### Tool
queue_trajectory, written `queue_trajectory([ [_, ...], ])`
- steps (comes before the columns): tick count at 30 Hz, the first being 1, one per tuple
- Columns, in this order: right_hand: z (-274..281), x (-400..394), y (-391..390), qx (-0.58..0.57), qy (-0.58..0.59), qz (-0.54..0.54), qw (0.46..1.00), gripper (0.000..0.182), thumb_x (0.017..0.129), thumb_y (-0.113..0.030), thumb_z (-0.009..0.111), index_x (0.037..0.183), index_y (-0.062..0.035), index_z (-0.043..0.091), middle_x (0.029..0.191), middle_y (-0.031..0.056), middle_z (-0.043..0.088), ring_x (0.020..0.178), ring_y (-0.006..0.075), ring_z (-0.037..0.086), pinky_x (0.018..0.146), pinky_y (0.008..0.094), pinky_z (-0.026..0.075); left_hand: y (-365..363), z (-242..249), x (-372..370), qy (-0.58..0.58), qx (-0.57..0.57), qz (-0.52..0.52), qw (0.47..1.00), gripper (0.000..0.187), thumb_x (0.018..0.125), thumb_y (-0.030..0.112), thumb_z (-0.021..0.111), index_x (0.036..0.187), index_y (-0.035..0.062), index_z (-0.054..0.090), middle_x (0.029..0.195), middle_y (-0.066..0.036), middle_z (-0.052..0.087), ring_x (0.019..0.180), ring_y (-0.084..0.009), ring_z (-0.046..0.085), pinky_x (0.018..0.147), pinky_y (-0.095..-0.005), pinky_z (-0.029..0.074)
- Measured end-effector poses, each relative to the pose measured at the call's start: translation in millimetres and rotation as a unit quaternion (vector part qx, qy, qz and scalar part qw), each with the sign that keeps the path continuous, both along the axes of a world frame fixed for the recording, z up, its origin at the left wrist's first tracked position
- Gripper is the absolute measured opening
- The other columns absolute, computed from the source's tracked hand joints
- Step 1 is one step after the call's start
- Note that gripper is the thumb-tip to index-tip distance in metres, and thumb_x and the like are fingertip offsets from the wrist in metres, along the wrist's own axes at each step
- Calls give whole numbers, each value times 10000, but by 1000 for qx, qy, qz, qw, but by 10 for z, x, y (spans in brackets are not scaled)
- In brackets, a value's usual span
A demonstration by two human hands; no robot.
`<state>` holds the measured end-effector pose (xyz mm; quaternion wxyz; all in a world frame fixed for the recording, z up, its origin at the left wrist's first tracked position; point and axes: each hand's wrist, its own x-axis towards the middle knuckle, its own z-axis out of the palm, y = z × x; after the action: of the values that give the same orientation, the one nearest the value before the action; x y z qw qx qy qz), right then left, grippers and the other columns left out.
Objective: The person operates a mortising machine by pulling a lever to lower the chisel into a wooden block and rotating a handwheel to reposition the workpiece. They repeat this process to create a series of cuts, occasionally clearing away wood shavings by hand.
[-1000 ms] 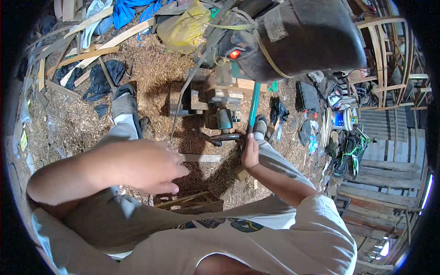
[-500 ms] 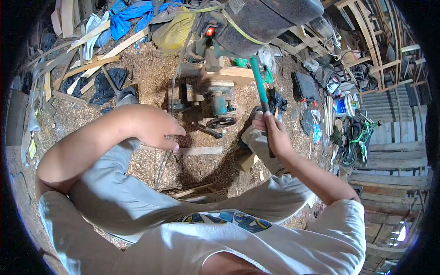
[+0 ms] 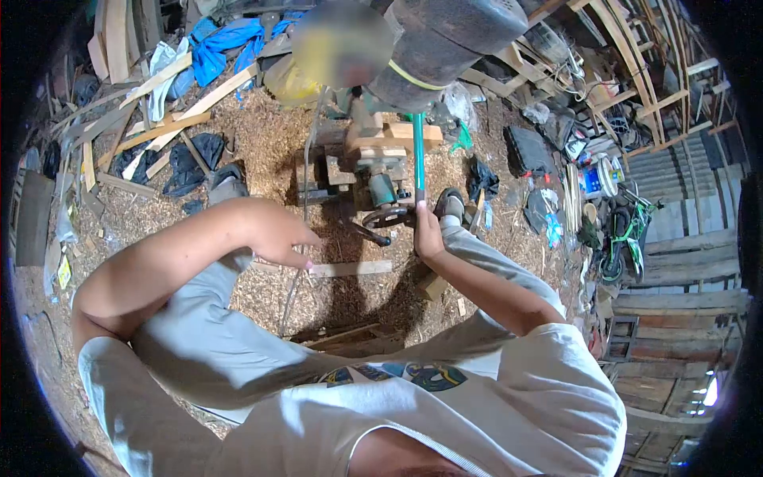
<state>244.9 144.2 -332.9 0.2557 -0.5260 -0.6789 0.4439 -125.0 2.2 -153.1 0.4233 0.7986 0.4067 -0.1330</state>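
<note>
My right hand (image 3: 429, 235) is closed around the lower end of a long green rod (image 3: 419, 151) with a dark grip section. The rod stands nearly upright in view, its upper end overlapping a dark cylindrical drum (image 3: 453, 48). Just left of that hand is a machine with a dark handwheel (image 3: 388, 216), a black-knobbed crank and a teal cylindrical body (image 3: 381, 191). A wooden block (image 3: 409, 135) sits on the machine, behind the rod. My left hand (image 3: 286, 242) hangs by my left knee, thumb apart from the fingers, beside a thin cable (image 3: 306, 175).
Wood shavings (image 3: 262, 159) cover the floor. A flat wooden strip (image 3: 350, 269) lies in front of the machine. Planks and black plastic bags (image 3: 195, 159) are at left; a black case (image 3: 528, 149) and a green toy motorcycle (image 3: 624, 234) at right.
My right hand has moved left, toward the handwheel, and the rod has swung from a slant to nearly upright. My left hand has barely moved.
</note>
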Motion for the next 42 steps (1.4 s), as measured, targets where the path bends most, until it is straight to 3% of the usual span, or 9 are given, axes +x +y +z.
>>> queue_trajectory([
  [6,502,-20,-175,0,-11,-11,1000,617,1163,-494,440,1029,64,664,791,67,522,802,160,474,747,396,457,19,-15,30,13,-12,-9,1000,705,1064,571,567,1551,61,550,1467,-240,640,1330,-438,622,1123,-497,502],
  [11,118,-159,-111,71,-95,-36,992,585,1149,-487,458,1078,44,693,839,244,668,799,418,650,766,487,498,66,-316,-40,38,-39,-2,999,752,1042,605,582,1570,72,531,1494,-229,627,1356,-422,615,1137,-486,495],
  [22,1551,85,-223,12,-54,39,998,588,1050,-378,688,1464,15,547,822,89,670,762,205,656,687,424,500,332,-473,11,205,-49,5,977,742,1021,615,552,1555,100,559,1506,-217,627,1368,-423,603,1137,-505,473],
  [24,2182,120,-191,-71,12,116,991,697,1000,-304,758,1575,-18,488,1131,138,739,1019,232,702,856,390,543,367,-545,33,243,-22,20,970,752,1012,629,570,1550,104,567,1493,-200,642,1358,-424,609,1125,-509,483],
  [26,2557,128,-46,-19,69,145,987,731,989,-320,743,1615,-44,485,1571,226,555,1433,281,552,1155,383,437,433,-586,78,255,3,26,967,729,1010,631,580,1521,110,599,1449,-180,676,1316,-421,639,1094,-514,507],
  [28,3068,88,-9,74,51,209,974,605,1057,-297,623,1590,-26,531,1556,230,569,1481,268,503,1212,348,349,545,-593,168,261,4,-29,965,698,1019,629,577,1501,127,624,1424,-168,695,1290,-413,660,1075,-518,522],
  [29,3228,48,-40,34,189,274,942,567,1082,-392,530,1498,-20,631,1672,255,446,1664,293,210,1320,395,161,555,-558,245,279,37,-37,959,676,1030,626,568,1479,126,640,1404,-176,703,1276,-410,669,1060,-526,530],
  [34,3077,-370,364,136,444,184,866,613,1138,-601,255,1355,-153,614,1473,82,602,1425,205,486,1214,452,282,533,136,829,265,49,-4,963,733,1036,634,556,1561,123,552,1486,-226,636,1362,-434,606,1136,-521,488],
  [42,2748,-1403,1477,402,361,169,824,693,1179,-544,251,1708,-102,175,1720,153,227,1601,291,226,1303,417,191,449,480,1334,162,101,-16,982,673,1038,554,602,1568,143,551,1466,-203,657,1336,-421,625,1122,-501,504],
])
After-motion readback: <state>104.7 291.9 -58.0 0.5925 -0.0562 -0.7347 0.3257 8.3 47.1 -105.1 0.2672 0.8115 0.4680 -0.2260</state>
